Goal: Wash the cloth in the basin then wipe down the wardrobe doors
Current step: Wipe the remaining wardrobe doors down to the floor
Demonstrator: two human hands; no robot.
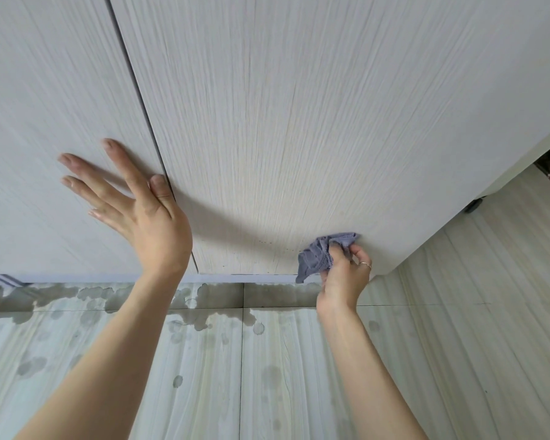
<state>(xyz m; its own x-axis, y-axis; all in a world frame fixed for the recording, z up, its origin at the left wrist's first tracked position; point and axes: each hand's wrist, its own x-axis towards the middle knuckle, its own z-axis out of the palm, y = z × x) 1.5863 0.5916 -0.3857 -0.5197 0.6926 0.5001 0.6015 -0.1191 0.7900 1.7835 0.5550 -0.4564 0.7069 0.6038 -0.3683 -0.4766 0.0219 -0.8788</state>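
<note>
A home, likely a bedroom: tall pale wood-grain wardrobe doors (pixel 299 122) fill the view from 9 to 2 o'clock, standing on a light tiled floor (pixel 458 344) (wet patches (pixel 188 300) darken it at 6 o'clock)

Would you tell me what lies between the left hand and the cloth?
Head view: bare door panel with few dark specks; left hand, cloth.

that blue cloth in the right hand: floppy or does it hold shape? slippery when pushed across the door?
Likely floppy: the cloth bunches in the right hand grip and a corner hangs limp. Probably light, since fingertips alone hold it. It may be damp, given the wet patches on the floor, so it should glide over the smooth wardrobe door.
</note>
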